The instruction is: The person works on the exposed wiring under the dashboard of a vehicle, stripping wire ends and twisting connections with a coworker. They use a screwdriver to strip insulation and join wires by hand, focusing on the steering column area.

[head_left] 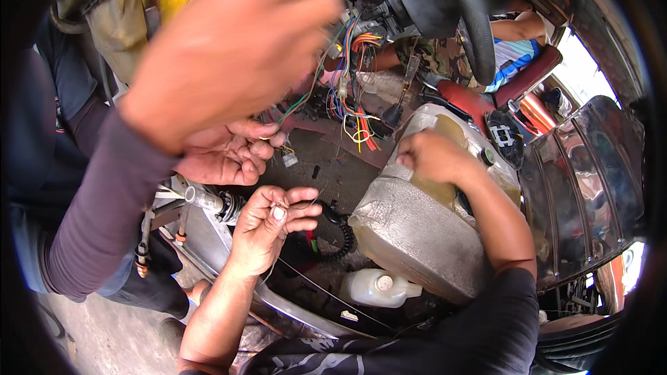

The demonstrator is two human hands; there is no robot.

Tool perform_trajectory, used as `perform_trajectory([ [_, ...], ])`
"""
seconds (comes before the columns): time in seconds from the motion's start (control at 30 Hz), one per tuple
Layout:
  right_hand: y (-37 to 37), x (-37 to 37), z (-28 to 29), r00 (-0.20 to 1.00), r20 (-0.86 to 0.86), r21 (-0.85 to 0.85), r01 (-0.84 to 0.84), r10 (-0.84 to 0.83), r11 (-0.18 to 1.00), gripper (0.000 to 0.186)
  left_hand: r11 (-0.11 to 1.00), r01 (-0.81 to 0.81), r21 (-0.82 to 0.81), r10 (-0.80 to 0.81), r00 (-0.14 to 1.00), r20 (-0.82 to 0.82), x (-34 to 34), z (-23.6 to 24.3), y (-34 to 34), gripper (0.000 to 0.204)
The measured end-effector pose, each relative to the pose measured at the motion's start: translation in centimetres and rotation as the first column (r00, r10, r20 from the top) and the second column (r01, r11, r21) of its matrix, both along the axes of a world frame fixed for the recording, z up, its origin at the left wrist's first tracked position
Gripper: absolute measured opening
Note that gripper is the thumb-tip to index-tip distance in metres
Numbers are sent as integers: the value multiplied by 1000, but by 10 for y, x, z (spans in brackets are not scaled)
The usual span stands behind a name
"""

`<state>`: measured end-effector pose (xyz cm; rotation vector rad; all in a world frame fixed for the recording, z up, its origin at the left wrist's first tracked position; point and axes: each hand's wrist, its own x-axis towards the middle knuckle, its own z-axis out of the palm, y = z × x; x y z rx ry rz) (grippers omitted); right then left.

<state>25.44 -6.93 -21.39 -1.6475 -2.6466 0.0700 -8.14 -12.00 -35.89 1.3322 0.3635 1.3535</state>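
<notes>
My left hand point(271, 229), palm up, pinches a thin wire point(306, 204) between thumb and index finger, its other fingers half curled. My right hand point(432, 156) rests with curled fingers on a worn silver-covered box point(417, 236) with a yellowish patch; whether it holds anything is hidden. Bundles of coloured wires with connectors point(361, 125) hang above my hands. A co-worker's hand point(229, 42), blurred, is raised over the upper left, and their other hand point(236, 153) holds a green wire just beyond my left hand.
A steering wheel point(479, 42) is at the top. A seated person in camouflage shorts point(445, 59) is at upper right. A white plastic jug point(372, 288) lies below the box. A metal step edge point(285, 312) crosses the lower left; a ribbed dark panel point(583, 187) stands right.
</notes>
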Motion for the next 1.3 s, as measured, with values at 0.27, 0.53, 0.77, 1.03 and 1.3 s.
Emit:
perform_trajectory([
  [0.27,22,-162,-93,678,430,-630,-248,596,736,27,999,-26,45,29,997,-66,-16,3,10,13],
  [0.53,135,-244,-178,972,221,-130,110,-79,985,27,993,-37,110,50,992,-117,-36,8,15,11],
  [0.77,102,-198,-306,876,65,-162,481,-477,862,28,994,-34,107,47,992,-121,-53,-5,16,11],
  [1.03,14,-190,-199,987,123,-305,134,-100,943,24,989,-132,62,138,985,-107,-50,-12,23,14],
  [1.3,-89,-157,11,900,-231,-628,-428,370,650,45,987,-159,-10,157,984,-83,-47,-13,18,22],
])
